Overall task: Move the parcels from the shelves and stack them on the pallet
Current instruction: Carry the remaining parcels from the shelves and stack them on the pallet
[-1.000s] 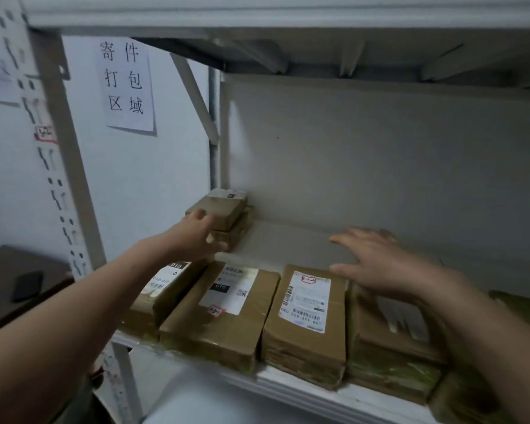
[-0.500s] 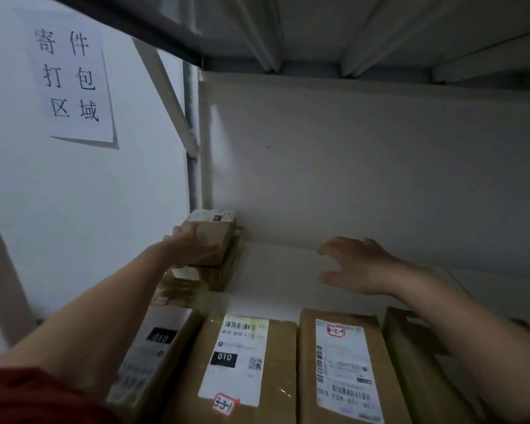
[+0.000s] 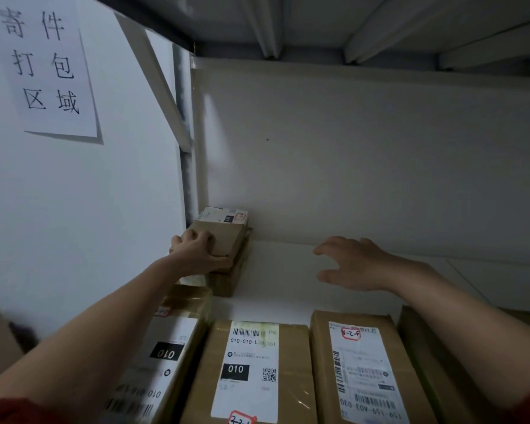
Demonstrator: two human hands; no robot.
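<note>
left hand [image 3: 196,255] reaches to the back left corner of the shelf [image 3: 282,289] and grips the small parcel [image 3: 228,237], fingers curled over its top, thumb against its near side. right hand [image 3: 357,264] flat and spread, fingers apart, holding nothing, over the bare board right of that stack; contact with the board cannot be told. small parcel sits on a lower parcel [image 3: 231,280], both brown card, tight by the left upright [image 3: 185,179] and near the back panel [image 3: 364,163]; white label at the small parcel's far end. along the front edge, bigger brown parcels lie flat side by side: left parcel [image 3: 166,356] under the left forearm, black "010" tag; middle parcel [image 3: 257,362] with white label, "010" and a qr code; right parcel [image 3: 364,371] with barcode label and a red-ringed handwritten mark; edge parcel [image 3: 423,362] partly hidden by the right forearm. red sleeve [image 3: 0,408] at the lower left corner. paper sign [image 3: 46,65] with printed characters on the white wall left of the rack. ribbed underside of the upper shelf [image 3: 318,22] overhead.
</note>
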